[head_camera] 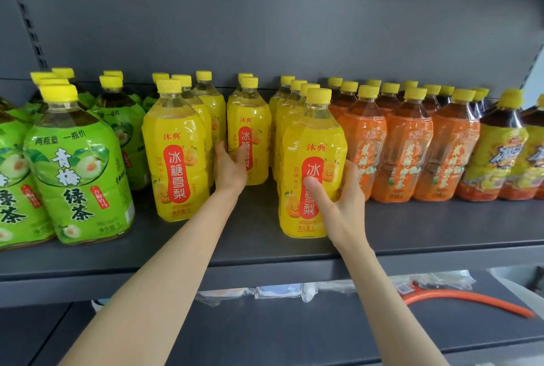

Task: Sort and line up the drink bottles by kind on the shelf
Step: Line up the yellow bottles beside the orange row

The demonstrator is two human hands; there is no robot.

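Note:
Yellow pear-drink bottles stand in three rows on the grey shelf [412, 236]. My right hand [338, 203] grips the front bottle of the right row [312, 142], thumb on its label. My left hand [229, 168] reaches deeper and wraps around the front bottle of the middle row [250, 118]. A third yellow row begins with a bottle [173, 153] further left. Green-tea bottles [76, 165] fill the left end. Orange-labelled tea bottles [406, 145] stand right of the yellow ones, and yellow-and-red iced-tea bottles [497, 153] sit at the far right.
The shelf's dark back panel [265, 27] rises behind the bottles. The shelf below holds plastic-wrapped packs [279, 292] and an orange curved item [471, 301]. Bare shelf surface lies in front of the middle yellow row and the orange bottles.

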